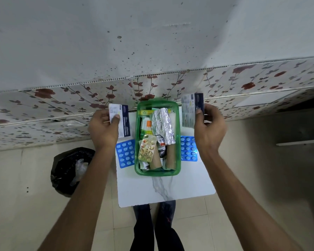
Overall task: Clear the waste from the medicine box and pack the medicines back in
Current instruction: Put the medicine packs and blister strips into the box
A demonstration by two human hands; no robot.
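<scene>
A green plastic medicine box [138, 165] stands on a small white marble-look table [170, 189]. It holds a gold blister strip [147, 148], a crumpled silver foil strip [163, 126], two cardboard rolls [170, 156], tubes and packets. My left hand [102, 130] holds a white and navy medicine carton [122, 122] just left of the box. My right hand [209, 128] holds a similar carton [191, 109] upright to the box's right. Flat on the table lie two blue blister sheets, one on the left [126, 153] and one on the right [188, 148] of the box.
A black bag-lined bin [69, 171] with crumpled plastic inside stands on the tiled floor left of the table. A wall with floral tiles [62, 105] rises right behind the table. My legs and shoes [156, 225] are below the table's near edge.
</scene>
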